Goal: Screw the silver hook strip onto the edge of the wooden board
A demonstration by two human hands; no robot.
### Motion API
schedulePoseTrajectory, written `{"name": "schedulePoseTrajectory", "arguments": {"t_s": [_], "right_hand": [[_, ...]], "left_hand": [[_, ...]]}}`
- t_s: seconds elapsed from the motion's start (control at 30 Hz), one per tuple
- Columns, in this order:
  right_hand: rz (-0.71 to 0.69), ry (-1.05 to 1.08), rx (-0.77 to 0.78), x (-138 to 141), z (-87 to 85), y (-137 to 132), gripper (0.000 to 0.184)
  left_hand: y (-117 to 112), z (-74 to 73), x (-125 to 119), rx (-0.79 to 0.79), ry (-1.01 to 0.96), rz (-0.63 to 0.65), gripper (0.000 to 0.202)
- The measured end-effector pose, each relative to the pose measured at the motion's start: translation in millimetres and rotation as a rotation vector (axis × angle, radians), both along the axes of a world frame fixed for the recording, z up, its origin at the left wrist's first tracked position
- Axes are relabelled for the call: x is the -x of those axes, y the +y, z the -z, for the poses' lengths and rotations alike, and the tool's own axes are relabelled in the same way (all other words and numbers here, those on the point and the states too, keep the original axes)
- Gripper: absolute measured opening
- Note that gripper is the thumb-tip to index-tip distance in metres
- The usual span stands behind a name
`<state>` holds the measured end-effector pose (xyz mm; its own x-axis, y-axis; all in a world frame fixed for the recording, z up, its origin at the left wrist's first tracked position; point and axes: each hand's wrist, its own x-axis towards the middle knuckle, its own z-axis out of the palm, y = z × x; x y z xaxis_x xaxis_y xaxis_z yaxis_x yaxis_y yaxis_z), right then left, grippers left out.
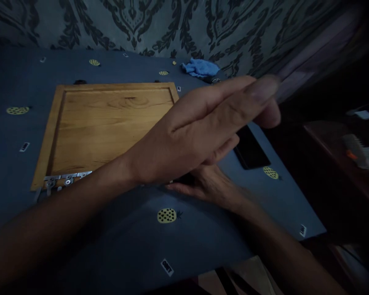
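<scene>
My left hand [199, 127] is raised over the right part of a framed wooden panel [110, 127]. Its fingers point to the upper right, close together, the lower ones curled. Whatever may be between the fingertips is hidden from me. Below it, my right hand [213, 186] is at the panel's near right side, closed around something dark, mostly covered by my left hand. A metal hinge fitting [68, 179] with screws sits at the panel's near left corner, partly behind my left forearm.
The panel lies on a blue pineapple-print cloth [110, 246]. A black phone-like slab [252, 149] lies to the right, a blue rag [200, 67] at the back. Patterned fabric [135, 24] rises behind. The table's right edge drops off; a dark reddish surface [332, 151] stands beyond.
</scene>
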<state>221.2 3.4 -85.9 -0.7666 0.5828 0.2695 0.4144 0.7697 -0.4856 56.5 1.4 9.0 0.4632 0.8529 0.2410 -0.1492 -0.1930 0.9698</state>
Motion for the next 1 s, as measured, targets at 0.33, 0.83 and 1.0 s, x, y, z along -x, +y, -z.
{"name": "schedulePoseTrajectory", "arguments": {"t_s": [0.33, 0.83, 1.0], "right_hand": [[-0.026, 0.007, -0.049, 5, -4.3, 3, 0.043], [-0.006, -0.016, -0.032, 5, -3.9, 2, 0.045], [-0.017, -0.007, -0.074, 6, -4.7, 2, 0.044]], "left_hand": [[-2, 1.3, 8, 0.029, -0.165, -0.186, 0.042], [-6, 4.1, 5, 0.018, -0.126, -0.316, 0.045], [-5, 4.4, 5, 0.049, -0.181, -0.287, 0.045]]}}
